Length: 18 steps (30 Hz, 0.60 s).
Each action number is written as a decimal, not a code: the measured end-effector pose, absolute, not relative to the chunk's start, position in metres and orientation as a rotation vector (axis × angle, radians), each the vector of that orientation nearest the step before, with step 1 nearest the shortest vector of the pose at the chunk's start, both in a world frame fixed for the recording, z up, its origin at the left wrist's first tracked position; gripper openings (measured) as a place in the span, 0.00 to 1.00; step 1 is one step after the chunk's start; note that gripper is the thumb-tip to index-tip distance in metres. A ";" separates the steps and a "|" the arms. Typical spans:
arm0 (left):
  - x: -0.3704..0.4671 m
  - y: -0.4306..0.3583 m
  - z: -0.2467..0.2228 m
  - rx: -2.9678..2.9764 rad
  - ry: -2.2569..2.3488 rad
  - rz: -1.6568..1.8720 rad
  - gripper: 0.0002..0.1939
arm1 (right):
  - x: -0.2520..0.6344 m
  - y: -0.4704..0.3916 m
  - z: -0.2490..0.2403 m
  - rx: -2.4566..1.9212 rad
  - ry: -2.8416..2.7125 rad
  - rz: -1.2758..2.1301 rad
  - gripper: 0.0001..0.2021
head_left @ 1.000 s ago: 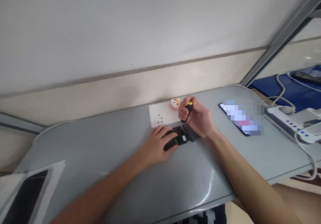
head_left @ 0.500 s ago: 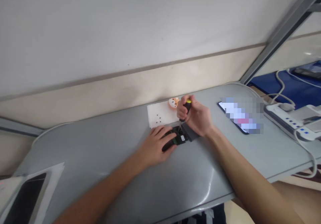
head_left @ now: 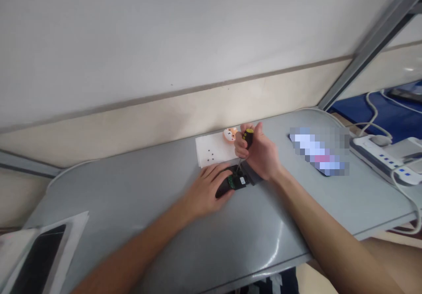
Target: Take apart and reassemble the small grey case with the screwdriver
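Note:
My right hand (head_left: pixel 260 149) is wrapped round the black handle of a screwdriver (head_left: pixel 248 138) with a yellow end, its thumb lifted off. The shaft slants down into an opened black device (head_left: pixel 239 180), which looks like a computer mouse, with a green circuit board and a small white label showing. My left hand (head_left: pixel 211 188) lies over the device's rounded left end, fingers along the far side and thumb on the near side, gripping it against the table. Beneath my right hand is a dark grey flat piece (head_left: pixel 255 176), partly hidden. Where the screwdriver tip touches cannot be made out.
Behind the device, several small dark screws (head_left: pixel 210 154) lie on white paper (head_left: pixel 217 146) beside an orange-and-white animal-faced thing (head_left: pixel 230 135). A phone (head_left: pixel 318 153) lies to the right, near a white power strip (head_left: pixel 385 157) with cables. A dark tablet-like thing (head_left: pixel 42 259) rests at the left.
The screwdriver handle has turned and tilted a little, and my right thumb has come up off its end. My left hand keeps its hold; the whole view has shifted slightly.

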State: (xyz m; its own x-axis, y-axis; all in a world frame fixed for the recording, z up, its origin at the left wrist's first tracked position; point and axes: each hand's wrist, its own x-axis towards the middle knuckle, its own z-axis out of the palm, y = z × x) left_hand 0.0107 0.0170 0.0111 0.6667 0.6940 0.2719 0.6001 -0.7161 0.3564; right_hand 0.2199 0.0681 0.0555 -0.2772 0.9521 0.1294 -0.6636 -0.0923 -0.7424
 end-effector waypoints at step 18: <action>0.010 0.018 0.009 2.705 1.032 0.570 0.16 | 0.224 0.067 0.059 -0.477 -0.920 1.654 0.13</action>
State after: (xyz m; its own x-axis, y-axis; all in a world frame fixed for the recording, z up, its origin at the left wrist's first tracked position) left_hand 0.0099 0.0177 0.0093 0.6836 0.6721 0.2845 0.5989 -0.7394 0.3077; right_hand 0.2237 0.0669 0.0593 -0.2899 0.9447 0.1535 -0.6282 -0.0668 -0.7751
